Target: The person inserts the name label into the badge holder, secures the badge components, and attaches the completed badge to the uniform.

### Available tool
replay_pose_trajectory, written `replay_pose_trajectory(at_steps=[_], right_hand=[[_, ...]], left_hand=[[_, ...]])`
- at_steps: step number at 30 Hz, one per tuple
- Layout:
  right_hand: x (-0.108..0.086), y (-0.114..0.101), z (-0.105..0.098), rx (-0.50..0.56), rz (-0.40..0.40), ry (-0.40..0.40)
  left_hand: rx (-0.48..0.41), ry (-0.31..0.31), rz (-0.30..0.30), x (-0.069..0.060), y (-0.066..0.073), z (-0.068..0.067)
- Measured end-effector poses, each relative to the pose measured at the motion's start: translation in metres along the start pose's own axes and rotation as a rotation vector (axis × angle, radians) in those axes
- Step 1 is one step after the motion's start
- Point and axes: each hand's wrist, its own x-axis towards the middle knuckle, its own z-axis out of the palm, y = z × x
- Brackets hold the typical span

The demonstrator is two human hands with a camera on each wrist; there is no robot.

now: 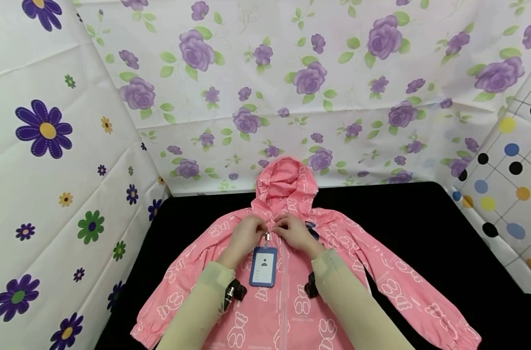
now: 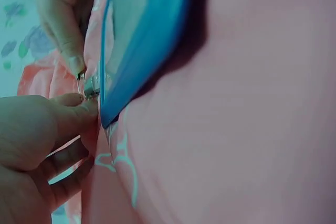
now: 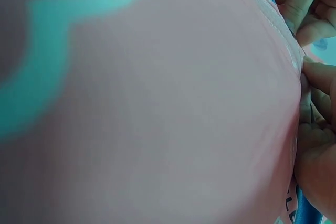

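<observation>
A pink hooded jacket [image 1: 256, 321] with white bear outlines lies front up, sleeves spread. On its chest rests a blue-framed badge holder [image 1: 263, 267] with a card inside; a metal clip [image 1: 267, 237] sits at its top. My left hand [image 1: 247, 236] pinches at the clip, thumb and fingertip beside the metal in the left wrist view. Just across, my right hand [image 1: 297, 235] pinches the jacket front near the zipper, below the collar. A thin metal piece [image 2: 80, 83] shows between both hands' fingertips; its exact shape is unclear. The right fingertips are partly hidden by cloth.
The jacket lies on a black-covered table [image 1: 405, 214]. Behind it hangs a purple-flowered cloth [image 1: 256, 146], with patterned cloths at both sides. The jacket's hood [image 1: 287, 182] lies near the back edge. Dark wrist cameras [image 1: 311, 286] hang under both forearms.
</observation>
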Motion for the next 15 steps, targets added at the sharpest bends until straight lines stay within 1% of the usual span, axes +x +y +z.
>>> replay_pose_trajectory(at_steps=[3,6,8,11,15], right_hand=[[-0.001,-0.003,0.001,0.000,0.004,0.024],[-0.001,-0.006,0.002,0.009,0.017,0.057],[-0.001,-0.007,0.003,0.013,0.032,0.072],[-0.001,-0.009,0.002,0.017,0.047,0.079],[-0.008,-0.015,-0.007,0.023,0.060,0.029]], left_hand=[[-0.109,0.016,-0.070,-0.002,-0.004,-0.001],[-0.168,0.032,-0.111,-0.002,-0.005,-0.003],[-0.184,0.036,-0.120,-0.001,-0.005,-0.003],[-0.216,0.032,-0.117,-0.002,-0.005,-0.005],[-0.283,0.028,-0.114,-0.009,-0.006,-0.015]])
